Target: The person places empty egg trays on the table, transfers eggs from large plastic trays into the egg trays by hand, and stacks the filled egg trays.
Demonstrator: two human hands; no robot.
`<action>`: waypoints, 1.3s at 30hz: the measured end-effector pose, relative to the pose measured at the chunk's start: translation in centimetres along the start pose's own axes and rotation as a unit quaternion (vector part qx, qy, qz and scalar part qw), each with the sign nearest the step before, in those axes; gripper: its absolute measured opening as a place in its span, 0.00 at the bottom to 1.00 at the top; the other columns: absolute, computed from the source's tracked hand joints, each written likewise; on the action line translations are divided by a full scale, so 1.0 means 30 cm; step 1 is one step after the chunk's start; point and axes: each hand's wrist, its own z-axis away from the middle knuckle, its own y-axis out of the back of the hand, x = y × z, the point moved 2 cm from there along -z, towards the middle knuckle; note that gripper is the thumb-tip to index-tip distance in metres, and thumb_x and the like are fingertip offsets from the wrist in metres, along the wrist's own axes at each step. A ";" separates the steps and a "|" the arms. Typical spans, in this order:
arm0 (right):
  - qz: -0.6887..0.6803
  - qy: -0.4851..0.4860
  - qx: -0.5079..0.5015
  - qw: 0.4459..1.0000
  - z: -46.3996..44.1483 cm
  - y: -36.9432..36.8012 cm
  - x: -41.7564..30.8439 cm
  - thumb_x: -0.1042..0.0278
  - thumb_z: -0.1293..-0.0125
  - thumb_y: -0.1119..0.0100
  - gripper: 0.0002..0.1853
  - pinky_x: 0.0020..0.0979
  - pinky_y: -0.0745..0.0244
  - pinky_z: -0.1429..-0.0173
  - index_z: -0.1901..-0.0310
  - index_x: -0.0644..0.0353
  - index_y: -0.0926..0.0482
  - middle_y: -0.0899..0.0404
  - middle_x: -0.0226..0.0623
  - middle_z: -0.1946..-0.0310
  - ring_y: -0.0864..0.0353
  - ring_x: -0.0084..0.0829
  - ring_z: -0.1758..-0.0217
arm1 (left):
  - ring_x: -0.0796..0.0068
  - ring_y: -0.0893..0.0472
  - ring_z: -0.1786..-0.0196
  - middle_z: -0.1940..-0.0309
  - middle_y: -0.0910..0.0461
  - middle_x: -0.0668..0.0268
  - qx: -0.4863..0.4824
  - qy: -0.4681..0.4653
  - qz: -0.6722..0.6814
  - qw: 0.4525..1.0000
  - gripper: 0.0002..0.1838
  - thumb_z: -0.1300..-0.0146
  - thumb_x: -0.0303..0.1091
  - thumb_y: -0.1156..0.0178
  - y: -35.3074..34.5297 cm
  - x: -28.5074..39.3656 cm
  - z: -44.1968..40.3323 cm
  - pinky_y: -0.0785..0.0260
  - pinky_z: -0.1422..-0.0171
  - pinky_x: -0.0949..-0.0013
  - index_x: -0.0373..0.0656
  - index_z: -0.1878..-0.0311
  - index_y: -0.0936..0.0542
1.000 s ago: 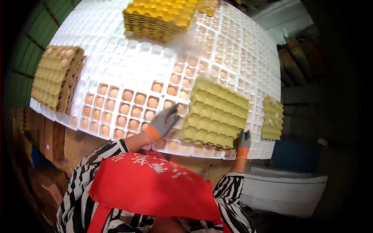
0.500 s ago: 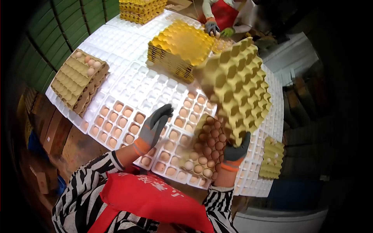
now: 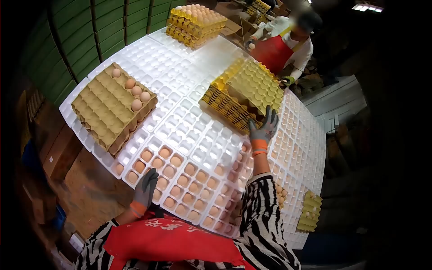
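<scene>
My right hand, in a grey glove with an orange cuff, is at the near edge of a pale yellow egg tray. That tray lies on a stack of yellow trays; the thumb reaches its edge. My left hand hovers over the near edge of the white packing trays, fingers together and extended, holding nothing visible. Brown eggs sit in the white compartments between my hands. Partly hidden by my right sleeve, more eggs sit in a tray.
At the left is a brown tray stack with several eggs on top. An egg-filled yellow stack stands at the far edge. A co-worker in a red apron is across the table. Another yellow-green tray lies at the right.
My right hand has carried the pale yellow tray from the near side, off trayed eggs, onto the yellow stack. My left hand has moved left and nearer. The view has shifted, showing more of the co-worker.
</scene>
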 end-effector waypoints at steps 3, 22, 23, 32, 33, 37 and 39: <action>0.128 -0.002 -0.139 0.982 -0.122 -0.073 0.134 0.44 0.41 0.31 0.44 0.54 0.52 0.20 0.23 0.37 0.37 0.36 0.44 0.25 0.42 0.55 0.21 | 0.72 0.22 0.38 0.40 0.22 0.57 -0.022 -0.010 0.048 0.999 0.21 0.23 0.23 0.50 0.042 0.003 -0.018 0.31 0.33 0.72 0.31 0.30 0.30; -0.031 0.098 -0.075 0.992 -0.271 -0.135 0.052 0.78 0.36 0.42 0.22 0.37 0.26 0.36 0.41 0.51 0.17 0.15 0.40 0.47 0.17 0.41 0.44 | 0.73 0.20 0.41 0.40 0.20 0.56 -0.137 -0.002 0.060 0.989 0.23 0.27 0.20 0.45 0.133 -0.034 -0.211 0.26 0.37 0.71 0.34 0.30 0.30; 0.005 0.103 -0.091 0.990 -0.241 -0.160 0.046 0.77 0.37 0.42 0.22 0.38 0.27 0.35 0.41 0.50 0.16 0.15 0.40 0.47 0.18 0.42 0.43 | 0.73 0.20 0.41 0.40 0.21 0.56 -0.139 -0.006 0.056 0.989 0.23 0.27 0.20 0.45 0.133 -0.035 -0.214 0.26 0.37 0.71 0.34 0.30 0.30; 0.022 0.071 -0.239 0.968 -0.173 -0.236 0.123 0.71 0.37 0.43 0.25 0.42 0.37 0.24 0.37 0.40 0.19 0.16 0.38 0.44 0.22 0.46 0.37 | 0.70 0.20 0.39 0.40 0.21 0.56 -0.169 -0.005 0.016 0.985 0.23 0.27 0.21 0.44 0.123 0.005 -0.229 0.27 0.35 0.70 0.33 0.30 0.30; -0.003 0.056 -0.262 0.963 -0.161 -0.255 0.161 0.73 0.36 0.41 0.26 0.41 0.38 0.23 0.36 0.40 0.20 0.17 0.38 0.43 0.22 0.45 0.35 | 0.70 0.20 0.39 0.40 0.20 0.56 -0.176 -0.006 0.008 0.984 0.23 0.27 0.21 0.43 0.120 -0.002 -0.227 0.27 0.35 0.70 0.33 0.30 0.29; -0.161 0.028 -0.116 0.980 -0.107 -0.023 0.017 0.73 0.33 0.38 0.23 0.40 0.33 0.26 0.35 0.55 0.21 0.19 0.39 0.38 0.28 0.45 0.29 | 0.67 0.21 0.37 0.38 0.22 0.55 -0.214 0.028 -0.015 0.976 0.23 0.26 0.26 0.42 0.079 0.039 -0.216 0.27 0.35 0.68 0.35 0.30 0.29; -0.369 -0.126 -0.120 0.913 -0.004 0.154 -0.049 0.75 0.30 0.40 0.22 0.34 0.33 0.27 0.35 0.62 0.22 0.19 0.38 0.37 0.25 0.34 0.31 | 0.66 0.21 0.35 0.37 0.23 0.55 -0.244 0.039 -0.020 0.969 0.24 0.25 0.26 0.43 0.048 0.007 -0.201 0.28 0.33 0.67 0.35 0.29 0.30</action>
